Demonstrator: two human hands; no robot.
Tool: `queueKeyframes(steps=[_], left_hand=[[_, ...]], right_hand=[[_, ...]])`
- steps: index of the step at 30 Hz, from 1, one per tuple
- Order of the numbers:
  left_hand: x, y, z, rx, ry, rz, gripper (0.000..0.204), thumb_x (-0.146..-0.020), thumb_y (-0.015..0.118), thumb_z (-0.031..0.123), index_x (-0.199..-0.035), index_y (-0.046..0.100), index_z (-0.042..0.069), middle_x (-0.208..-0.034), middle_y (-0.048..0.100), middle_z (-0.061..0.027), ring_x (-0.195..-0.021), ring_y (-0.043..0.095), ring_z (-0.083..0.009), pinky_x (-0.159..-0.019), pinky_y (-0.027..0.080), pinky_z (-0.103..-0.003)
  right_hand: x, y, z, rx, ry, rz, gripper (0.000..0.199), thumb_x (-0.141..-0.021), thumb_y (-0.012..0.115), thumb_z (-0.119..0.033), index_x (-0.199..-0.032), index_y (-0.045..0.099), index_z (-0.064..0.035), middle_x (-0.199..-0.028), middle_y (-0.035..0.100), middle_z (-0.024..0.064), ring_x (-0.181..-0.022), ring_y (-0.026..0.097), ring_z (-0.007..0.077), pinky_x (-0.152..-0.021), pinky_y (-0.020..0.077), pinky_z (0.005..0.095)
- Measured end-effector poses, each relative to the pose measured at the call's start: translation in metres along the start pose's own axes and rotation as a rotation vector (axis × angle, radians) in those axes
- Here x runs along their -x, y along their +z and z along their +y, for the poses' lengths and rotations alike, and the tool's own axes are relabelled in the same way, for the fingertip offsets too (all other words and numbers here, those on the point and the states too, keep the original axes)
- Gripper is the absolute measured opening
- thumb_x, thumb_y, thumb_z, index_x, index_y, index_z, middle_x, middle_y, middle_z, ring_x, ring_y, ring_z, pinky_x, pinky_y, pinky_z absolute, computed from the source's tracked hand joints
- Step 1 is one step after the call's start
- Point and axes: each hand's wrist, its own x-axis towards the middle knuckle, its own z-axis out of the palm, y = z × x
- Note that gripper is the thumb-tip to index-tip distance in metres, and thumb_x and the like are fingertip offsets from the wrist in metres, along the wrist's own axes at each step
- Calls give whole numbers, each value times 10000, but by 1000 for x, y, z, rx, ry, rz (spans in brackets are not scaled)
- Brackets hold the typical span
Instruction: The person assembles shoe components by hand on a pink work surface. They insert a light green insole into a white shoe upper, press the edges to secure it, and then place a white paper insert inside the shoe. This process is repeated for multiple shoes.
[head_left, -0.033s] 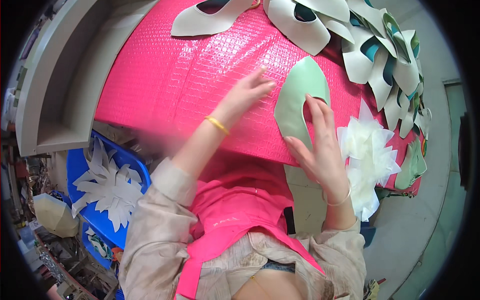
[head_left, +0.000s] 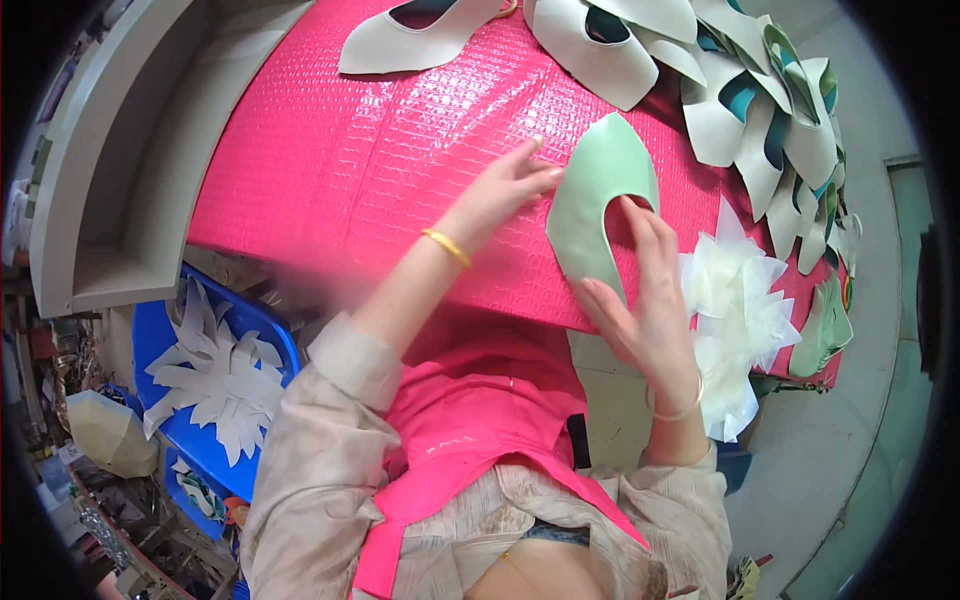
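Observation:
A pale green shoe-upper piece (head_left: pixel 598 190), pointed at the top with a U-shaped cut-out, lies on a pink textured sheet (head_left: pixel 350 150) covering the table. My right hand (head_left: pixel 645 300) rests on it, fingers reaching into the cut-out and thumb pinching its lower leg. My left hand (head_left: pixel 500 195), with a gold bangle on the wrist, lies flat on the pink sheet, fingertips touching the piece's left edge. A pink apron hangs over my lap.
Cream and teal shoe-upper pieces (head_left: pixel 620 50) fan along the far edge and down the right side (head_left: pixel 790 120). A white stack of pieces (head_left: pixel 735 310) sits by my right wrist. Lower left, a blue crate (head_left: pixel 150 340) holds white pieces; a grey shelf (head_left: pixel 110 180) stands left.

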Motion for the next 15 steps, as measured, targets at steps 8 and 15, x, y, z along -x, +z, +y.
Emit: queueKeyframes(steps=[8,15], left_hand=[[-22,29,14,116,74,65,220,-799,650,157,-950,640,-3,-824,649,-34,-729,586,-87,-671,447,-215],[8,-3,70,-101,147,-41,340,-901,504,331,-1001,634,33,-841,662,-103,-800,636,-183,-761,493,-324]], right_hand=[[57,-16,7,-171,391,-170,651,-776,604,-12,-1350,298,-30,-888,568,156,-793,573,233,-726,445,286],[57,-30,40,-1006,516,29,583,-841,584,-151,-1328,308,9,-1027,579,99,-934,527,130,-789,399,244]])
